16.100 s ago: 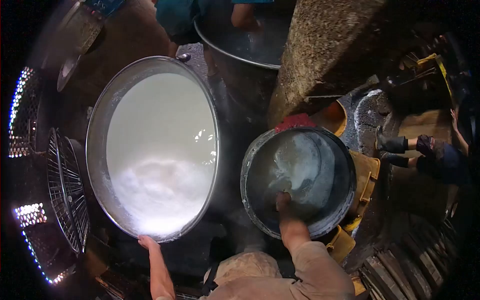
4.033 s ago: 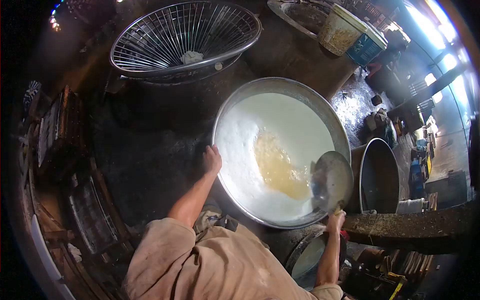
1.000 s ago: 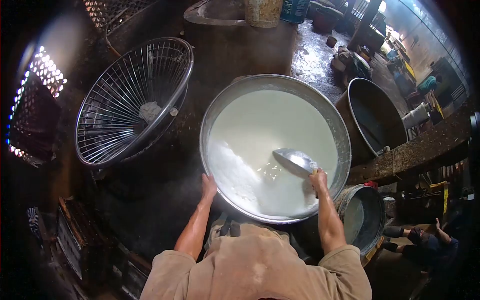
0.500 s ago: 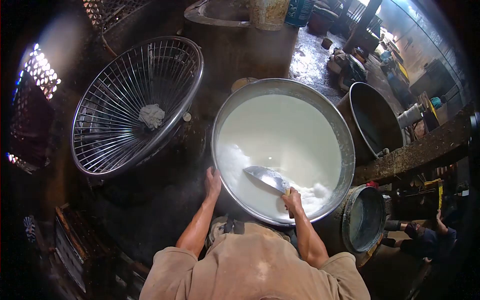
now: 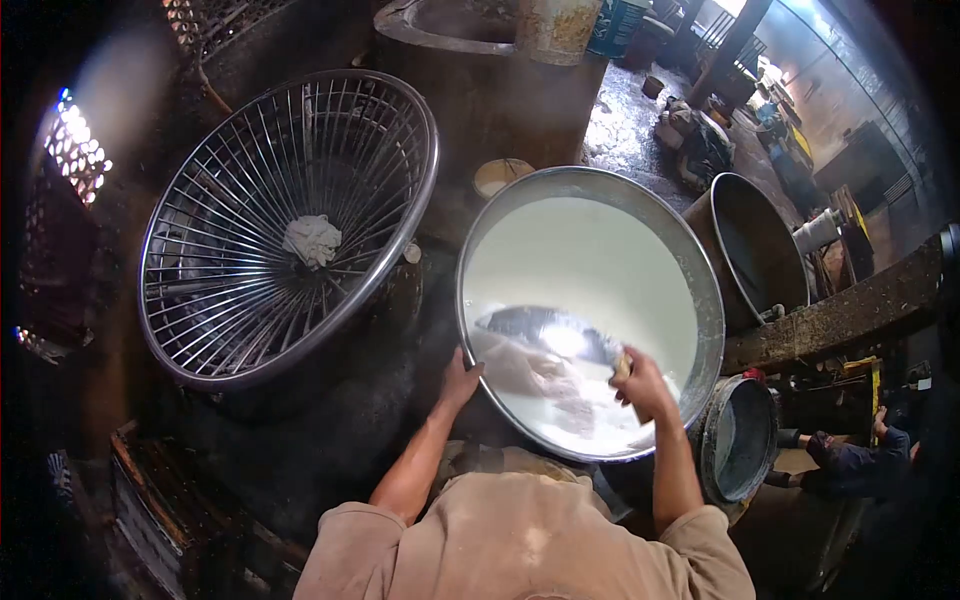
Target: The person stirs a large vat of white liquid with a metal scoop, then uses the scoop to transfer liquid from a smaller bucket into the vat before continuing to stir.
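Observation:
In front of me stands a wide metal vat (image 5: 708,275) full of milky white liquid (image 5: 590,250). My left hand (image 5: 462,382) is closed on its rim at the near left, thumb towards the inside. Wrapped round the short pale handle of a broad, shiny metal scoop (image 5: 545,328), my right hand (image 5: 648,388) is over the vat's near right part. The scoop's blade points left across the surface, blurred by motion. White foam (image 5: 560,385) lies below the blade, along the near side of the vat.
To the left, a big round metal-bar basket (image 5: 425,190) holds a crumpled white cloth (image 5: 312,241). A deep metal drum (image 5: 765,235) and a smaller barrel (image 5: 740,440) flank the vat's right side. Behind it is a small bowl (image 5: 503,176). Another person (image 5: 850,455) is at the far right.
The scoop has risen and turned more side-on, with the right hand moving up and right. My left hand has taken a firmer hold over the rim. The view has shifted slightly.

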{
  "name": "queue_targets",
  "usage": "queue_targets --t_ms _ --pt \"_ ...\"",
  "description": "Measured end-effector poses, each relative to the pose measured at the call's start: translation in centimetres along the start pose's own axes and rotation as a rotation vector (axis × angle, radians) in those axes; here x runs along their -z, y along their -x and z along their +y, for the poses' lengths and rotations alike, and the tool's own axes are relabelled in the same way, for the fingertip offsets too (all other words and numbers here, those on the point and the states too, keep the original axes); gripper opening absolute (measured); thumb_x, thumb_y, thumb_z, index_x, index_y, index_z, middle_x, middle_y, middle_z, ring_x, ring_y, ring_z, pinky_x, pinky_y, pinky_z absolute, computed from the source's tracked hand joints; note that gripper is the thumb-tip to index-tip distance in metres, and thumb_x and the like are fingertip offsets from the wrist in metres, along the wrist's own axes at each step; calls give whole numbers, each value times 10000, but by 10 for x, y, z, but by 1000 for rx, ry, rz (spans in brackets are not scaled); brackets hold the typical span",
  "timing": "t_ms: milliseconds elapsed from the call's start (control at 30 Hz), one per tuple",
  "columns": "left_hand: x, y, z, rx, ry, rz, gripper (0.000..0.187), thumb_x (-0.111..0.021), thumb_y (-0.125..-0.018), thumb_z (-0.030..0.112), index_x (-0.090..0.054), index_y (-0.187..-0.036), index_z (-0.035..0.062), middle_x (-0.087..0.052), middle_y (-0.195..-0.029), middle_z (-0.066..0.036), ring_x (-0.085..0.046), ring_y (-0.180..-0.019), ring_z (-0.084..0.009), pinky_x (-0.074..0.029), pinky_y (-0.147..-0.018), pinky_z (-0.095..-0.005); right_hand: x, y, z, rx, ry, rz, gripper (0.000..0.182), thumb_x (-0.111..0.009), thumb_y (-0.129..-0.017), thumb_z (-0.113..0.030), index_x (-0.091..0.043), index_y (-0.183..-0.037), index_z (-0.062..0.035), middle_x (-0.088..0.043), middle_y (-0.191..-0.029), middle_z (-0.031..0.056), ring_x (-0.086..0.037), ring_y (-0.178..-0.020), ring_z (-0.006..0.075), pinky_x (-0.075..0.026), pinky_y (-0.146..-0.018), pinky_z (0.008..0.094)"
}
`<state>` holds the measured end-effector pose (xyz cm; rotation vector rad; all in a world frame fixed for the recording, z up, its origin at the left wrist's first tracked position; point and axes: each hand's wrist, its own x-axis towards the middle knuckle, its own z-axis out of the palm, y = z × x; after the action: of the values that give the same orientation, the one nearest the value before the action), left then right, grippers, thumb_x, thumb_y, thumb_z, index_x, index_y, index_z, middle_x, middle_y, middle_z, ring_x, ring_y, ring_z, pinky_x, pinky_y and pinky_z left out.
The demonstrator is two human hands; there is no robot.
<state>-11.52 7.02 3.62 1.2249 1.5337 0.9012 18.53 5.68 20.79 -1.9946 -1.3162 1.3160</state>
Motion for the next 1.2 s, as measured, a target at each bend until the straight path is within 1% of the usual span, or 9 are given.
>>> queue_targets --t_ms 67,200,267,400,500,733,833,1100,1200 --pt "-11 -1 -20 30 -130 74 538 -599 -777 239 -407 -1208 -21 -543 -1106 -257 -509 -1047 -402 -396 -887 -424 8 -24 -34 130 172 -1 544 -612 -653 -32 -470 -1176 22 -609 -760 185 -590 -510 201 -494 -438 314" --pt "-11 -2 -12 45 -119 28 625 -579 -791 241 -318 -1280 -50 -499 -1161 -288 -479 -1092 -405 -374 -930 -429 -25 -109 -55 580 609 366 433 -572 -662 -95 -527 -1081 1 -616 -836 235 -613 -775 360 -492 -698 431" --pt "-14 -7 -18 175 -147 -35 647 -567 -821 240 -280 -1312 -67 -449 -1238 -276 -449 -1148 -375 -349 -957 -395 -46 -136 -72 319 637 253 335 -555 -663 -75 -564 -991 -12 -609 -932 231 -581 -910 366 -468 -773 452" --pt "-21 -3 -25 84 -186 36 653 -531 -834 255 -243 -1321 -73 -460 -1210 -292 -462 -1112 -410 -366 -940 -404 -69 -175 -44 233 675 200 271 -560 -659 -72 -584 -922 -9 -607 -964 214 -576 -935 357 -474 -779 445" --pt "-24 -5 -31 32 -200 65 668 -521 -827 270 -233 -1314 -84 -465 -1175 -321 -465 -1085 -437 -367 -930 -452 -72 -175 -14 271 741 186 223 -561 -686 -109 -616 -867 9 -633 -797 210 -642 -706 316 -522 -622 409" --pt "-24 -4 -27 37 -127 67 677 -521 -829 251 -210 -1321 -95 -448 -1195 -328 -451 -1123 -417 -350 -962 -425 -58 -158 59 111 627 150 212 -556 -743 -147 -629 -851 19 -634 -752 208 -642 -652 316 -527 -591 396" --pt "-26 -6 -24 37 -216 126 659 -516 -828 230 -222 -1310 -109 -453 -1190 -329 -464 -1114 -414 -353 -961 -419 -49 -137 90 56 650 197 265 -541 -801 -241 -631 -829 6 -633 -755 201 -643 -659 302 -521 -589 395" --pt "-26 -9 -21 101 -217 153 641 -502 -796 257 -295 -1280 -108 -425 -1217 -335 -422 -1153 -418 -335 -979 -391 -6 -88 181 -33 705 151 236 -570 -742 -204 -625 -790 21 -622 -665 194 -636 -597 303 -518 -566 391" --pt "-29 -20 -40 72 -224 221 614 -551 -766 180 -326 -1268 -93 -463 -1210 -292 -457 -1138 -377 -354 -963 -379 18 -67 207 -39 688 178 214 -554 -731 -172 -616 -765 30 -619 -656 196 -639 -593 296 -520 -551 391"
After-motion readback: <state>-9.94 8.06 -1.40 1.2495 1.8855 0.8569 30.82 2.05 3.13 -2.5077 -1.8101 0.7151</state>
